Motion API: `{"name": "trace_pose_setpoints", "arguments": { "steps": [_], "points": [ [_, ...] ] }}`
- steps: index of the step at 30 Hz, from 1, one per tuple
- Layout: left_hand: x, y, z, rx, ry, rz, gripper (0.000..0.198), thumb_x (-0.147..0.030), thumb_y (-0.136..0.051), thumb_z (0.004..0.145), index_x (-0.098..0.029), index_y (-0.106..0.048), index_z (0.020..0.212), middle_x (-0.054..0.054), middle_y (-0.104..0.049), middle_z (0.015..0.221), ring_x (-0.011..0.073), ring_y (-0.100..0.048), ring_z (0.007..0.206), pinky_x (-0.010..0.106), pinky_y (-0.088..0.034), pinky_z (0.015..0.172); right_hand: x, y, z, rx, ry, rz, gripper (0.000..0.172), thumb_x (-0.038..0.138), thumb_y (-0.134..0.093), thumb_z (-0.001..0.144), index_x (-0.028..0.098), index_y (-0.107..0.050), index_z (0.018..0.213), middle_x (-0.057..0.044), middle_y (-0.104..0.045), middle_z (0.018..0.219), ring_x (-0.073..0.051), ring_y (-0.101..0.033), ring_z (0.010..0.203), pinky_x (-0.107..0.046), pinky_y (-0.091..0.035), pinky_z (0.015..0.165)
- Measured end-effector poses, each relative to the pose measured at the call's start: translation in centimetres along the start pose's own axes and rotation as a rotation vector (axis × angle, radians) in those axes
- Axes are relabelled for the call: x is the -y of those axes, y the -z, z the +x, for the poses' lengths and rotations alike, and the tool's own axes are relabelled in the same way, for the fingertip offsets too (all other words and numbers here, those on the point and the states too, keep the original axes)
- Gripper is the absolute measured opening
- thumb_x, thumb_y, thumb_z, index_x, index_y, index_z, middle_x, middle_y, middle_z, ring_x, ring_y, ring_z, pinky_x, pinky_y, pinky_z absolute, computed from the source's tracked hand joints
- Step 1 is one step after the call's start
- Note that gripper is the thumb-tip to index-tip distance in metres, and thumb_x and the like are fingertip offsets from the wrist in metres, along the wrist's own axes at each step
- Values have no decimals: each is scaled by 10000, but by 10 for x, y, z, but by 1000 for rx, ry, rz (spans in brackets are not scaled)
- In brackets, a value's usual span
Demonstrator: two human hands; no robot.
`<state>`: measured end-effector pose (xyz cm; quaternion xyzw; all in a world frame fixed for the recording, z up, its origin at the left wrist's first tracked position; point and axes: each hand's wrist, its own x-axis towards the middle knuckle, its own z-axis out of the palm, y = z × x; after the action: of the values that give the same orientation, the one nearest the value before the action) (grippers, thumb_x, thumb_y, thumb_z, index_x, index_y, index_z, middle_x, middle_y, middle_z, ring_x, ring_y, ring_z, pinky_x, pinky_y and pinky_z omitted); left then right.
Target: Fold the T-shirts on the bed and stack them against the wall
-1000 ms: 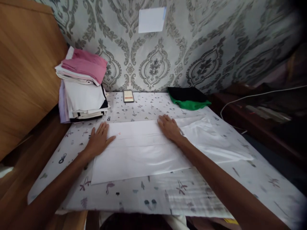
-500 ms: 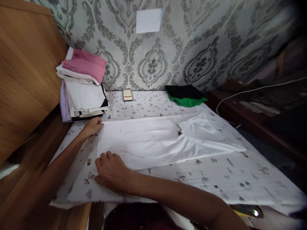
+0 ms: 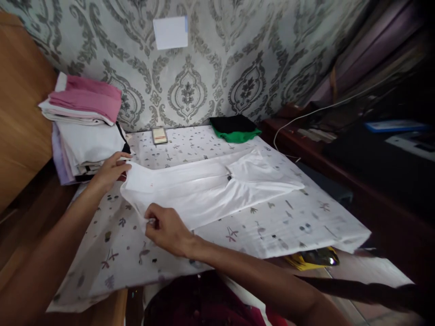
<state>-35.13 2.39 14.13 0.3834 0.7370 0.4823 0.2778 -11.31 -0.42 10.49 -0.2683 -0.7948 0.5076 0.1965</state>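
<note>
White garment (image 3: 190, 184) laid lengthwise on a cloth-covered tabletop (image 3: 285, 226), creased toward its right end, with a small dark patch (image 3: 229, 178). At the garment's left end, slightly raised: left hand (image 3: 110, 171) pinching the far corner; right hand (image 3: 168, 230), fingers curled, pinching the near corner. Beyond the garment's left end, just past the left hand: stack of folded clothes (image 3: 91, 140), pink uppermost. Beyond the garment's far edge: small card-like item (image 3: 159, 135), details blurred; farther right, folded black cloth (image 3: 234, 122) over green cloth (image 3: 239, 136). Higher, behind the garment: pale sheet (image 3: 170, 32) on patterned wall (image 3: 186, 90). Right of the garment: thin pale cable (image 3: 316, 110).
</note>
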Motion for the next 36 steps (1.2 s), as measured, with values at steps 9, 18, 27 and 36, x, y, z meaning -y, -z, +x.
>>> {"name": "trace_pose_setpoints", "arguments": {
  "steps": [9, 18, 27, 36],
  "points": [
    [-58, -112, 13, 270, -16, -107, 250, -238, -721, 620, -174, -675, 857, -36, -577, 595, 114, -589, 496, 193, -447, 456, -54, 72, -47, -173, -211, 730, 264, 181, -573, 641, 193, -648, 894, 40, -642, 740, -117, -603, 658, -244, -511, 631],
    [-42, -204, 35, 354, 76, -76, 182, -201, -789, 644, -152, -620, 688, -9, -588, 498, 120, -583, 456, 234, -503, 499, -81, 107, -72, -258, -361, 822, 312, 175, -565, 623, 200, -697, 905, 28, -696, 757, -140, -638, 680, -258, -555, 617],
    [-63, -222, 41, 388, 72, -147, 162, -186, -793, 635, -122, -669, 717, 20, -637, 551, 135, -623, 511, 251, -526, 535, -83, 148, -81, -339, -282, 804, 357, 208, -620, 607, 181, -728, 946, 32, -628, 729, -128, -594, 684, -283, -576, 648],
    [-70, -272, 43, 468, 92, -222, 175, -180, -778, 665, -127, -619, 715, 38, -656, 586, 127, -624, 524, 261, -543, 567, -110, 177, -103, -427, -324, 703, 335, 211, -636, 606, 180, -719, 929, 24, -638, 755, -133, -588, 707, -275, -565, 651]
  ]
}}
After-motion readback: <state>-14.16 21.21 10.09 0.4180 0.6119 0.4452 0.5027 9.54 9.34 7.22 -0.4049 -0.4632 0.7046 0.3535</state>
